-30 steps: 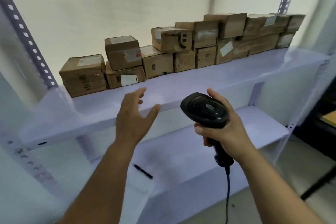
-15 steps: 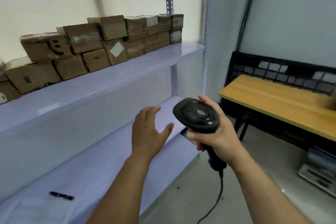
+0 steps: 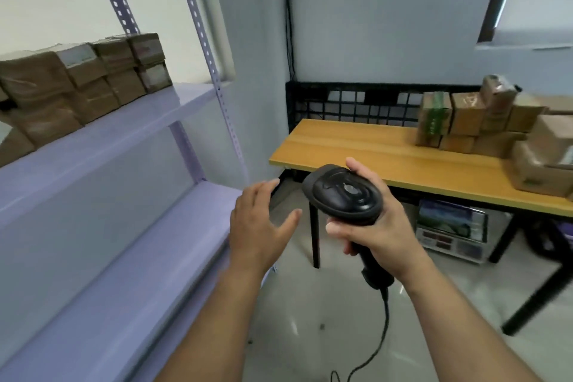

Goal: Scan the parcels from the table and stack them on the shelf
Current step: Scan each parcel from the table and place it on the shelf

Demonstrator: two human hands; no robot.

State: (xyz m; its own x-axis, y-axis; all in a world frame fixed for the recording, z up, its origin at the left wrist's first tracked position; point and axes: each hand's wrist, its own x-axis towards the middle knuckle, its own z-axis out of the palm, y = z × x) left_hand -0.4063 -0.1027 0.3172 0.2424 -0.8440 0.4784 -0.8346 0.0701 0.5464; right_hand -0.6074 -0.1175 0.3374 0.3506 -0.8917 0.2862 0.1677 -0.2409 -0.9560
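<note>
gripping the scanner (image 3: 345, 194), the right hand (image 3: 376, 226) was pictured near the table (image 3: 356, 152); the left hand (image 3: 259, 226) was spread empty, best aimed at a parcel (image 3: 432, 118) squarely.

Brown parcels (image 3: 465, 121), one with green tape (image 3: 433, 116), yellow wood worktop (image 3: 356, 146), black scanner (image 3: 345, 194), light purple shelf (image 3: 102, 139), black grid rack (image 3: 350, 102)

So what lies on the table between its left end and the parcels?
Nothing: in the head view the table top is bare wood from its left end up to the parcels.
</note>
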